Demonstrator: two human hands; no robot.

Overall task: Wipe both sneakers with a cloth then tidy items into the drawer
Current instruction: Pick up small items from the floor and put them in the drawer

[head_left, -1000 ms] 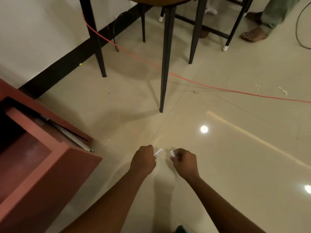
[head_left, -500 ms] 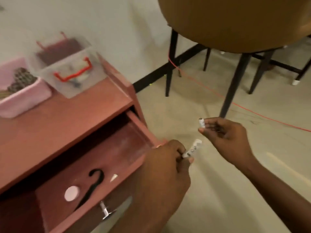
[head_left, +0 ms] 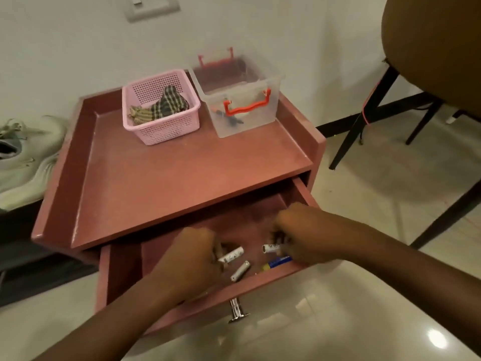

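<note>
— Red-brown wood is filling the head view: the drawer (head_left: 303, 190) is standing open, and both hands are reaching into it, beyond its metal knob (head_left: 237, 312).

— What is the left one doing?

— The left hand (head_left: 197, 254) is curling just beyond the knob and to its left, pinching the near end of a white battery (head_left: 233, 254). That battery's long axis is pointing away from the fingers, up and rightward.

— And the right?

— The right hand (head_left: 299, 235) is hanging beyond the knob to its right, fingers bending down around a second white battery (head_left: 270, 248), whose free end is pointing left toward the other hand.

— Anything lying loose?

— A third white battery (head_left: 240, 270) and a blue battery (head_left: 277, 263) are lying on the drawer floor, between the hands and the knob.

— So what is the coming move turning on?

— Both held batteries are sitting low over the floor, so I judge that opening the fingers is enough. For shutting the drawer, the left forearm is passing nearer the knob.

— The rest?

— The checked cloth (head_left: 161, 106) is lying in the pink basket (head_left: 169, 131), far beyond the knob; a pale sneaker (head_left: 23, 157) is sitting far to its left.
</note>
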